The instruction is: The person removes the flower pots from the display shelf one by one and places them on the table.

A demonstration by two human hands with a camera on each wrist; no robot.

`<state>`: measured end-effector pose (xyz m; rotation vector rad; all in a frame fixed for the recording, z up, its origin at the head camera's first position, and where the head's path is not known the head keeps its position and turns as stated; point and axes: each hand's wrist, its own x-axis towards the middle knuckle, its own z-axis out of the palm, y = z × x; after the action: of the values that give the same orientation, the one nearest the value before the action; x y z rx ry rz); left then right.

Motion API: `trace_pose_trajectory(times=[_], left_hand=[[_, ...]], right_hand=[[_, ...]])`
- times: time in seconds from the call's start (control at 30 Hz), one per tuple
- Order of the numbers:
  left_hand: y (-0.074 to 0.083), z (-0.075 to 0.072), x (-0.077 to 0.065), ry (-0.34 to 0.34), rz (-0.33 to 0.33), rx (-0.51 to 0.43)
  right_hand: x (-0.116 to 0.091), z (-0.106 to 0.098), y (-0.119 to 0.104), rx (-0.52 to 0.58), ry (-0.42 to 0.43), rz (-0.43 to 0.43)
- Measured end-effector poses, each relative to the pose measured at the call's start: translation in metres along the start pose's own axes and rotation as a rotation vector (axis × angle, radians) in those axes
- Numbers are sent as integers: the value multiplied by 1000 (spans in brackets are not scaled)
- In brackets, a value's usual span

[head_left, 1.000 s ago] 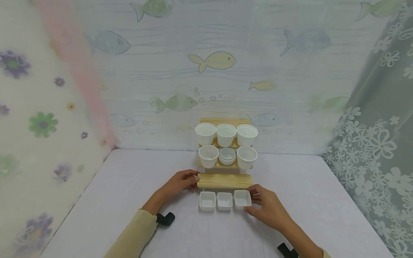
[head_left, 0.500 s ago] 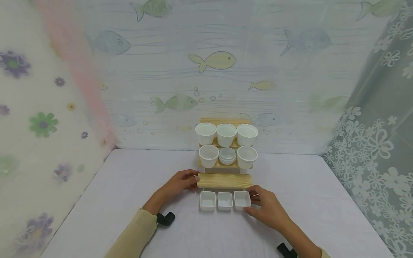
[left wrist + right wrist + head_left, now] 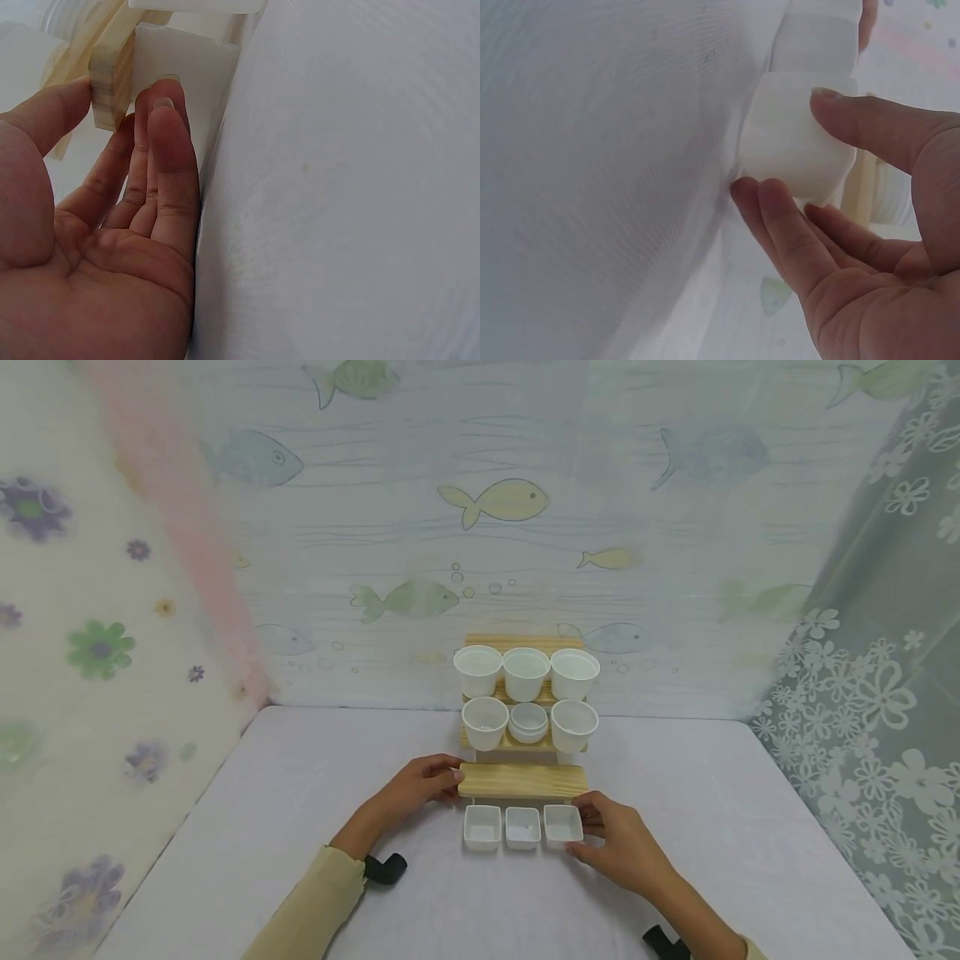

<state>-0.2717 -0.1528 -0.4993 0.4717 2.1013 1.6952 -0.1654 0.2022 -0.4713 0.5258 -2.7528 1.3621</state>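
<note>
A tiered stand with wooden shelves and white supports stands mid-table. Its front shelf board (image 3: pixel 522 781) is bare, and my left hand (image 3: pixel 422 781) pinches that board's left end (image 3: pixel 112 71) between thumb and index finger. The other left fingers lie beside a white support (image 3: pixel 184 64). Before the stand, three small square white cups line up: a left cup (image 3: pixel 482 827), a smaller middle cup (image 3: pixel 522 828) and a right cup (image 3: pixel 562 825). My right hand (image 3: pixel 622 842) holds the right cup (image 3: pixel 795 135), thumb on its front face and fingers at its outer side.
Three round white cups (image 3: pixel 527 673) fill the stand's top shelf. On the shelf below are two round cups (image 3: pixel 574 725) with a smaller round container (image 3: pixel 528 722) between them. A fish-print backdrop (image 3: pixel 480 560) rises behind the white-covered table (image 3: pixel 300 760).
The right square cup has shifted slightly left, toward the middle one, with my right hand on it. My left hand and the stand stay nearly still.
</note>
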Motion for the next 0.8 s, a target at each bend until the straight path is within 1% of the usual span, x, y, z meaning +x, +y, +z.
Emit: trace_pose_trajectory(times=[0.17, 0.47, 0.7, 0.8], left_hand=[[-1, 0, 0, 1, 4, 3], [-1, -1, 0, 4, -2, -5], [-3, -2, 1, 9, 3, 41], [-4, -2, 1, 5, 6, 45]], right_hand=[[0, 2, 1, -3, 5, 0], [1, 2, 1, -4, -9, 13], [1, -1, 2, -41, -1, -10], [1, -2, 1, -50, 6, -12]])
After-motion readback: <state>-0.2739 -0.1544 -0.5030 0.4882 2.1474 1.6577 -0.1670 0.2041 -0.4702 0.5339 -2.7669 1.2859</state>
